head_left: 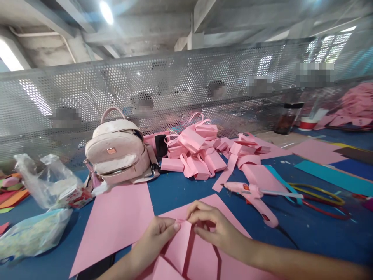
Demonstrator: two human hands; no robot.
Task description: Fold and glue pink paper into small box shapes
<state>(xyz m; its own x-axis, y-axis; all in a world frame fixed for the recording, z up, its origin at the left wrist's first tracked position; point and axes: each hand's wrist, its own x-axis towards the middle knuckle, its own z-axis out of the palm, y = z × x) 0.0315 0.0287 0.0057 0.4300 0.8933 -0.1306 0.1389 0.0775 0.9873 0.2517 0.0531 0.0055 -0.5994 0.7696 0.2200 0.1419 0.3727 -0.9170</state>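
Note:
Both hands work on a folded piece of pink foam or card, box-like in shape, near the front edge of the view. My left hand pinches its upper left corner between thumb and forefinger. At the upper right corner, my right hand has its fingers curled in and its fingertips on the piece's edge. Beneath lies a flat pink sheet. To the right rests a pink glue gun with a glue stick in its back. Behind the hands is a heap of folded pink pieces with handles.
A pale backpack stands at the back left, beside plastic bags. Another pink sheet lies left. Coloured sheets and yellow and red strips are right. A perforated metal screen runs behind; a drink container stands near it.

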